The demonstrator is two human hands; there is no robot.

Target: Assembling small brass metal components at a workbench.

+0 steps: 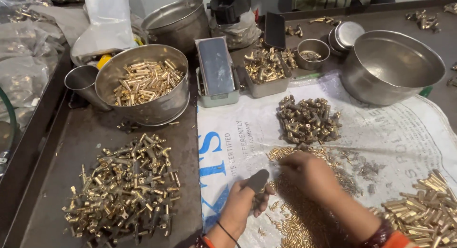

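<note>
Workbench seen from the head camera. A white printed woven sack (400, 138) is lying spread flat over the right part of the dark metal table (71, 148). A large empty steel bowl (391, 67) is standing at the sack's far right; a second steel bowl (143, 84), left of centre, is holding short brass tubes (145, 80). In front of it, on the bare table, a heap of assembled brass fittings (124, 191) is lying. A smaller heap of darker brass fittings (307, 119) is sitting on the sack, just beyond the hands. A pile of brass sleeves (423, 210) is resting at the lower right. A spread of small brass pins (290, 214) is covering the sack under and between the hands. The right hand (307, 174) is reaching palm-down onto these pins, fingers curled and blurred; whether it is gripping anything cannot be told. The left hand (245, 203) is closing around a flat dark grey tool (258, 180), thumb pressing it against the fingers, just left of the pins.
</note>
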